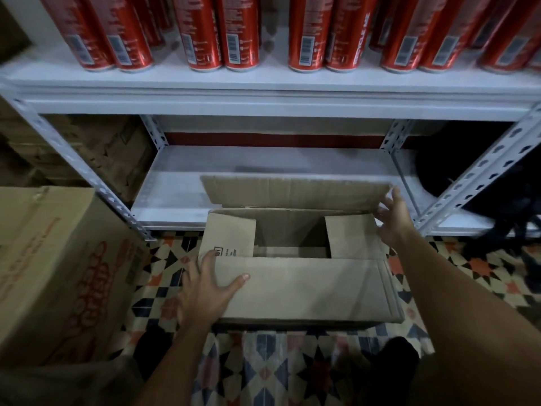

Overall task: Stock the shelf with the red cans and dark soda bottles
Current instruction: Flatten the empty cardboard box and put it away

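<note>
The cardboard box (298, 276) lies crosswise on the tiled floor, below the red cans (205, 30) on the shelf (263, 89); the left hand (205, 291) presses flat on its near flap, the right hand (390, 218) splays open against the far flap's corner

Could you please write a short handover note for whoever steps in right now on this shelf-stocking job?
Left hand: open, flat on the near flap of the cardboard box.
Right hand: open, fingers at the far flap's right corner.
Done: red cans line the upper shelf.
Left: the lower shelf holds no cans or bottles; no dark soda bottles visible. Box looks empty inside, though dim.
</note>
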